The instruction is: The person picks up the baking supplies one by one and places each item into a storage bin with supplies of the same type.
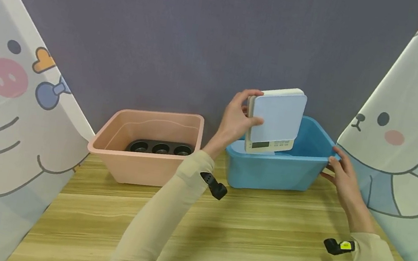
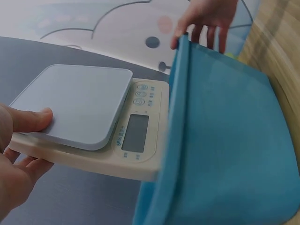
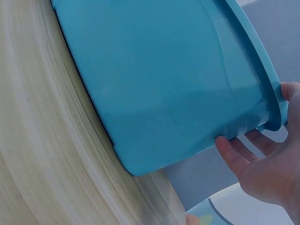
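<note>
My left hand (image 1: 237, 115) grips a white kitchen scale (image 1: 277, 118) by its left edge, thumb on the weighing plate and fingers behind. The scale stands nearly upright above the blue bin (image 1: 267, 173), its display (image 2: 135, 133) and buttons along the lower edge. In the left wrist view, that edge overlaps the bin's rim. At the bin's right front corner, my right hand (image 1: 344, 177) holds the rim. The right wrist view has its fingertips (image 3: 226, 146) against the bin's outer wall. Something pale lies inside the bin at the left, mostly hidden behind the scale.
Left of the blue bin stands a pink bin (image 1: 142, 168) holding a dark muffin tin (image 1: 161, 147). Both bins sit on a wood-grain table (image 1: 240, 243), close to a grey back panel (image 1: 158, 37). Cartoon-printed side panels (image 1: 401, 146) rise at the left and right.
</note>
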{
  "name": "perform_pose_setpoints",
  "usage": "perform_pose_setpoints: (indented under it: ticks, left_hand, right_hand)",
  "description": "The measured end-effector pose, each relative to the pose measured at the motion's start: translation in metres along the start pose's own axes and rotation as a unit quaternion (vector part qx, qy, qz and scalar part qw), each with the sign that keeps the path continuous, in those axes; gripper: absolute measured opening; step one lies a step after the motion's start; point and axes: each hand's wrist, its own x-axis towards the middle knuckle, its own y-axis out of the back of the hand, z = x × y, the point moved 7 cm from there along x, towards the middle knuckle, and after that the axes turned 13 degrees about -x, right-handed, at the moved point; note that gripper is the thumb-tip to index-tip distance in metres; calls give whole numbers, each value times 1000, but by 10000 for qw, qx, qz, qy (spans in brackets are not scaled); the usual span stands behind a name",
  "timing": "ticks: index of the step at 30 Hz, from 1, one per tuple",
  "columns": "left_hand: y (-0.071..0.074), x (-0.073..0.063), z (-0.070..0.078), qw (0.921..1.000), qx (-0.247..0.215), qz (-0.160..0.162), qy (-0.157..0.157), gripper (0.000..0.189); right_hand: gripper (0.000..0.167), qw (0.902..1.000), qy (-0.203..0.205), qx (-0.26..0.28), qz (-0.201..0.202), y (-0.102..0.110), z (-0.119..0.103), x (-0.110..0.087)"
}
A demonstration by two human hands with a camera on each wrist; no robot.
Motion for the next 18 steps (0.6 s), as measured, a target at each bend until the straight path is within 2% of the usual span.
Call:
perform_pose_setpoints:
  ticks: [7, 14, 18]
  left_hand:
    - [-2, -7, -20, 9987, 484, -128, 133, 60]
    - [-4, -14, -34, 9980, 566, -232, 158, 59]
    - [-6, -17, -40, 9962, 783, -246, 281, 57]
  right_hand:
    - [59, 9999, -129, 58, 18, -1, 2, -1]
    - [59, 9999, -65, -114, -30, -2, 0, -3]
    - [59, 9998, -13, -186, -43, -2, -3, -5]
